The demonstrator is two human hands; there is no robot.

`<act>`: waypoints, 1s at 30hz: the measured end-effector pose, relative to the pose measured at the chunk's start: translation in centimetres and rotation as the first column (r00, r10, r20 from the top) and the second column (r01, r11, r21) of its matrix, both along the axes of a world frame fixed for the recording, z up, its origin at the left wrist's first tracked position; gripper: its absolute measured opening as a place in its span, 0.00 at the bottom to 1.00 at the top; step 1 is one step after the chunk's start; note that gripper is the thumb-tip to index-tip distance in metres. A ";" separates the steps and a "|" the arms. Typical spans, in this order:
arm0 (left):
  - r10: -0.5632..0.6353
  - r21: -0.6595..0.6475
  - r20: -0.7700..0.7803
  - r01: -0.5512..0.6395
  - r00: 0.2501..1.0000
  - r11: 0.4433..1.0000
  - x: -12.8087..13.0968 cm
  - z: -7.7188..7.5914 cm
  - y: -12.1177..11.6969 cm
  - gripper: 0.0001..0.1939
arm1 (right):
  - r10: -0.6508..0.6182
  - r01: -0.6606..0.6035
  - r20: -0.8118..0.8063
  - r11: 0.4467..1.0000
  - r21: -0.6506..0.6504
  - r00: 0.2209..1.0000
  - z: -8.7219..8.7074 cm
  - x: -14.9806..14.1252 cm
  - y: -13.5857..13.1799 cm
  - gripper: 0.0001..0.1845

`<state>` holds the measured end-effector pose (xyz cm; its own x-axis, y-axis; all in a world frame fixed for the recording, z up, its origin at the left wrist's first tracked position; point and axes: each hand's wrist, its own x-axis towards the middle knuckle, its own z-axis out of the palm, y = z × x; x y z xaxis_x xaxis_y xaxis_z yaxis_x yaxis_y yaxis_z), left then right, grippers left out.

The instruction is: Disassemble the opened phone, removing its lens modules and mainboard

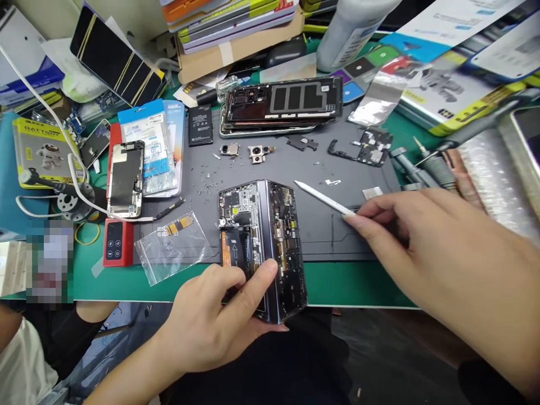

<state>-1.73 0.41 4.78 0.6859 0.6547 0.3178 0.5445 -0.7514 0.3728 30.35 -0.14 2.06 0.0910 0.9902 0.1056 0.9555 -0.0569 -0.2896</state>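
My left hand grips the lower part of an opened folding phone, its thumb lying along the hinge. Circuit boards and a dark battery show inside the two halves, which are bent at the spine. Between the thumb and fingers of my right hand is a white pointed stick, a spudger. Its tip points up and left, a short way right of the phone and apart from it. Behind the phone lie two camera modules and several tiny screws.
A stack of phone parts lies at the back of the grey mat. To the left are a red device, a plastic bag and another opened phone. Screwdrivers lie right. A person's sleeve shows lower left.
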 end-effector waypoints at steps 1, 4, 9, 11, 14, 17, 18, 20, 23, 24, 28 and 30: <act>-0.002 0.002 0.007 0.002 1.000 1.000 -0.1 -0.1 0.0 0.31 | 0.015 -0.015 0.016 1.000 0.012 1.000 -0.1 0.1 -0.2 0.30; -0.002 -0.021 0.049 0.003 0.999 1.000 -0.4 0.0 0.3 0.41 | 0.044 -0.044 0.048 0.999 0.017 0.998 -0.5 0.4 -0.7 0.26; 0.025 -0.082 0.072 -0.019 0.997 0.996 -0.9 0.5 1.4 0.40 | 0.061 -0.059 0.033 0.996 -0.061 0.998 -0.8 0.8 -1.1 0.20; 0.024 -0.090 0.041 -0.020 0.999 0.996 -1.0 0.7 1.8 0.39 | 0.057 -0.055 0.025 0.996 -0.074 0.998 -0.8 0.8 -1.2 0.18; 0.022 -0.083 0.014 -0.021 1.000 0.996 -1.0 0.7 2.2 0.37 | 0.048 -0.047 0.017 0.996 -0.080 0.999 -0.7 0.9 -1.5 0.17; 0.043 -0.056 0.038 -0.041 0.998 0.998 -1.1 0.7 2.4 0.34 | 0.035 -0.034 0.009 0.996 -0.084 0.999 -0.4 1.0 -1.5 0.17; 0.047 -0.061 0.044 -0.044 0.998 0.997 -1.1 0.6 2.5 0.33 | 0.034 -0.033 0.006 0.995 -0.092 0.999 -0.3 0.9 -1.5 0.17; 0.047 -0.075 0.049 -0.044 0.998 0.996 -1.2 0.5 2.5 0.33 | 0.032 -0.032 0.001 0.993 -0.112 0.999 -0.1 0.9 -1.4 0.15; 0.043 -0.069 0.046 -0.040 0.998 0.997 -1.1 0.4 2.5 0.33 | 0.026 -0.026 -0.001 0.991 -0.130 1.000 0.1 0.6 -1.5 0.15; 0.042 -0.065 0.045 -0.039 0.998 0.997 -1.1 0.3 2.5 0.33 | 0.022 -0.022 -0.001 0.991 -0.134 1.000 0.1 0.5 -1.5 0.15; 0.038 -0.094 0.045 -0.033 0.998 0.995 -1.1 0.1 2.3 0.34 | 0.015 -0.013 0.014 0.992 -0.129 1.000 -0.1 0.4 -1.7 0.17; 0.036 -0.101 0.045 -0.031 0.998 0.994 -1.1 0.0 2.2 0.34 | 0.011 -0.007 0.030 0.991 -0.132 0.999 -0.2 0.5 -1.8 0.17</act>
